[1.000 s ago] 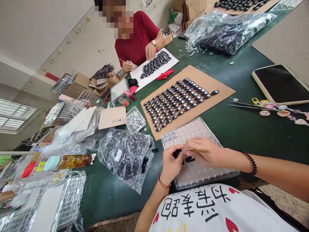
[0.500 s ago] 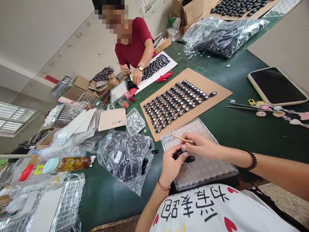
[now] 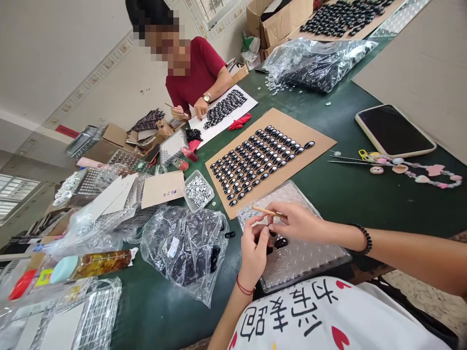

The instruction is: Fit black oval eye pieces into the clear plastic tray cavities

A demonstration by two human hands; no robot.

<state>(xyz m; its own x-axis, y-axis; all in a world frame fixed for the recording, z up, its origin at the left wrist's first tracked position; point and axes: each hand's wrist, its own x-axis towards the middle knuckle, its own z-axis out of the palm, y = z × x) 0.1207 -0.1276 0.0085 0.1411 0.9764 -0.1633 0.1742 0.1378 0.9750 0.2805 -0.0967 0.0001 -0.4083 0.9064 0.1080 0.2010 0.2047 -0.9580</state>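
Note:
My left hand (image 3: 254,253) is closed over a clear plastic tray (image 3: 302,265) with a bumpy surface. Its fingertips meet those of my right hand (image 3: 301,221); whatever small piece they pinch is hidden. A thin wooden stick (image 3: 266,211) lies in my right hand, its tip pointing left over the tray's far corner. Glossy black oval pieces lie beneath the fingers, and one black oval piece (image 3: 280,242) shows plainly on the tray. Just beyond, a brown cardboard sheet (image 3: 314,133) carries rows of black ovals with silvery centres. Small clear gems (image 3: 248,212) sit at the tray's far left corner.
Left of the tray are a tub of gems (image 3: 199,190) and a plastic bag (image 3: 182,248) with black pieces. A phone (image 3: 396,130), tweezers (image 3: 346,162) and a beaded strap (image 3: 434,171) lie right. Across the table, a person in a red shirt (image 3: 207,61) works at a white sheet.
The view has swung slightly, so most things sit further left. My fingertips have come together and my left thumb is raised more. The stick now lies flatter.

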